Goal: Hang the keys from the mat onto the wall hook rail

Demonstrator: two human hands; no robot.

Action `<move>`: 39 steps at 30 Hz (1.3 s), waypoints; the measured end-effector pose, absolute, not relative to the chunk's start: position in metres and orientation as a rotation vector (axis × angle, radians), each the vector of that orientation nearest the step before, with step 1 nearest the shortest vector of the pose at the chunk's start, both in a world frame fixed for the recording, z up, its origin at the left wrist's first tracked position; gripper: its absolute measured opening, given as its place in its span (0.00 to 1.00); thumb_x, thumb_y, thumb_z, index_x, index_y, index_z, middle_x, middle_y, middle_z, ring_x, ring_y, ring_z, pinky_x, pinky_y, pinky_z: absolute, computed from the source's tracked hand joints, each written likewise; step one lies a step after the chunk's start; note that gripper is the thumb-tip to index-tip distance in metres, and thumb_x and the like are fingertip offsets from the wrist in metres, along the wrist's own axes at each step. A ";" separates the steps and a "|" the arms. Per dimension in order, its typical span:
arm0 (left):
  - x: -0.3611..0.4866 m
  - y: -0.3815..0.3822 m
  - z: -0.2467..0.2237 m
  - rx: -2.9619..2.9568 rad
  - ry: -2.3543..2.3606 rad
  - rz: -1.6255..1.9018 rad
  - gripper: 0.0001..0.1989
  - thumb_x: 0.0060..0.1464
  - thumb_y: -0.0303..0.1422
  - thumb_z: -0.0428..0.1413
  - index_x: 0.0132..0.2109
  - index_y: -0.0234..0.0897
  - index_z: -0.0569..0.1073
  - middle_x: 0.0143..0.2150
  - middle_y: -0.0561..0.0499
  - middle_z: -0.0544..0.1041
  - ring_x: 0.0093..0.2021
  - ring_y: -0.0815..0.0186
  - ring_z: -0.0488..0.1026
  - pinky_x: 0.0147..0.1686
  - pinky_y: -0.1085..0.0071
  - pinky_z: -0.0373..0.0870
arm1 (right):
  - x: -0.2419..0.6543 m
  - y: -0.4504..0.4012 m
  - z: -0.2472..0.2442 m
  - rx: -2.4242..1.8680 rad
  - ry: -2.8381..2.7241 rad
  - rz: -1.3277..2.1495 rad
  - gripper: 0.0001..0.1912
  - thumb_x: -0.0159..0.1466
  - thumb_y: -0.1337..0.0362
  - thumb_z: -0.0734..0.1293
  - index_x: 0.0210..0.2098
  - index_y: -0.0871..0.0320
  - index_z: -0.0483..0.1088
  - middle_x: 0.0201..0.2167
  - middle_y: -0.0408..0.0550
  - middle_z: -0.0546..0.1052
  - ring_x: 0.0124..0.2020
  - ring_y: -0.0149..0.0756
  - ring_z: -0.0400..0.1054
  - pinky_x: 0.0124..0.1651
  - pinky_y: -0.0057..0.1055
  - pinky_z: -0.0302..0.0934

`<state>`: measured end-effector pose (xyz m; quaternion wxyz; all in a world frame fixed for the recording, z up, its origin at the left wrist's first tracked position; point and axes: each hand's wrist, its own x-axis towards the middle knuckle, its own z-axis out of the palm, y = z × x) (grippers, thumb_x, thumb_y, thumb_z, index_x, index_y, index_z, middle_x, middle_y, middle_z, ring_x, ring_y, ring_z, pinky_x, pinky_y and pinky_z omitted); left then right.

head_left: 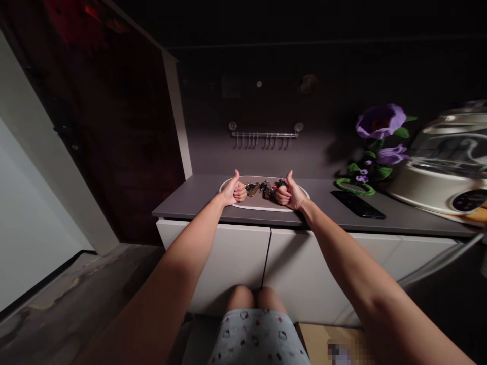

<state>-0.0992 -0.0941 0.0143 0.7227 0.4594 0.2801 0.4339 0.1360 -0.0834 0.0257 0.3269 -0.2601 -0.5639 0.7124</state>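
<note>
Both arms reach forward over an oval tray or mat (254, 205) with a pale rim, lying on the grey counter. My left hand (231, 191) is a fist with the thumb pointing up, above the tray's left end. At the right end, my right hand (289, 194) makes the same thumb-up fist. I see nothing held in either one. Between them lies a small cluster of keys (262, 187) with key rings and fobs, including a brownish tag (252, 191). The right fist partly covers the cluster's right side.
A clear rail (265, 135) with several hooks is fixed to the wall. On the right are a black phone (358, 204), purple craft flowers (381, 121) with a green ring base, and a cream appliance (429, 185). White cabinet doors (232, 253) stand below; a dark door (114, 116) is at left.
</note>
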 end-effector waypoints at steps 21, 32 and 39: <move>-0.116 -0.077 0.037 1.419 0.703 1.164 0.17 0.49 0.44 0.52 0.25 0.33 0.64 0.14 0.58 0.57 0.14 0.78 0.52 0.14 0.80 0.44 | 0.088 -0.071 0.055 -0.745 -1.599 1.531 0.27 0.57 0.43 0.57 0.14 0.58 0.51 0.08 0.35 0.47 0.10 0.20 0.38 0.13 0.22 0.33; -0.144 -0.030 0.041 1.975 1.388 1.374 0.05 0.46 0.29 0.53 0.30 0.31 0.71 0.22 0.54 0.69 0.23 0.74 0.62 0.26 0.76 0.59 | 0.014 -0.024 0.053 -1.046 -1.617 1.000 0.07 0.59 0.66 0.60 0.24 0.60 0.61 0.14 0.40 0.64 0.14 0.24 0.57 0.18 0.22 0.51; -0.156 -0.014 0.018 2.262 1.533 1.309 0.07 0.49 0.27 0.50 0.33 0.32 0.72 0.32 0.49 0.73 0.32 0.70 0.67 0.36 0.74 0.63 | 0.003 -0.003 0.026 -1.135 -1.874 0.501 0.04 0.57 0.68 0.60 0.30 0.60 0.65 0.25 0.44 0.72 0.25 0.27 0.64 0.31 0.24 0.56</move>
